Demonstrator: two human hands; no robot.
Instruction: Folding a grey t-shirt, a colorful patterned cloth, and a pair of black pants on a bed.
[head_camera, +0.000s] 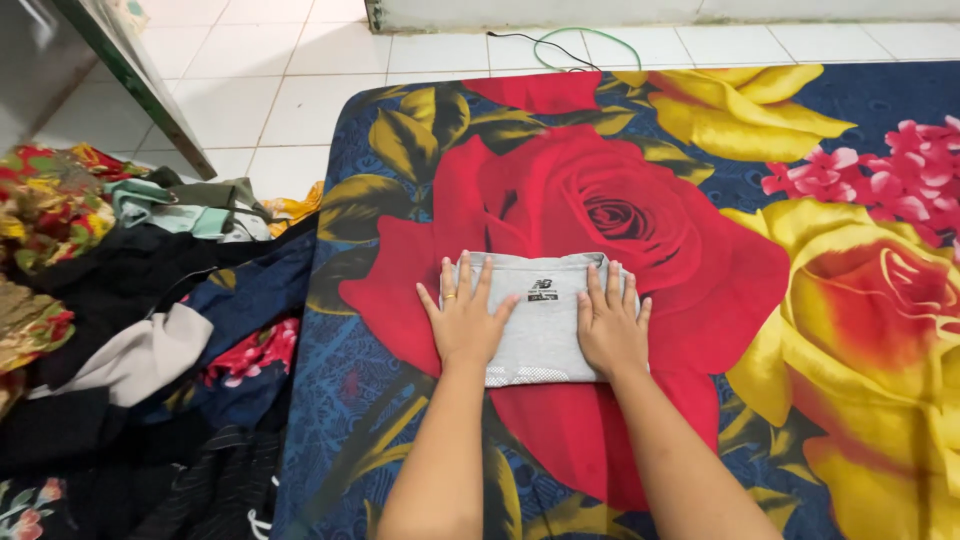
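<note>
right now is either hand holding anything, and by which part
Nothing is gripped: the left hand and right hand lie flat, palms down, on the folded grey garment.

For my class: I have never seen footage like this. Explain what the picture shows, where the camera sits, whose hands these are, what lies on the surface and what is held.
There is no machine here. The single picture comes from a camera worn on a person's head, looking down at that person's own two bare hands. The left hand and the right hand lie flat, palms down, on a folded grey garment. They press on it rather than grip it. The garment rests on a mattress covered in a large red and yellow rose print, lying on a white tiled floor. To the left is a loose pile of clothes in mixed colours. A green cable lies on the tiles behind the mattress.
</note>
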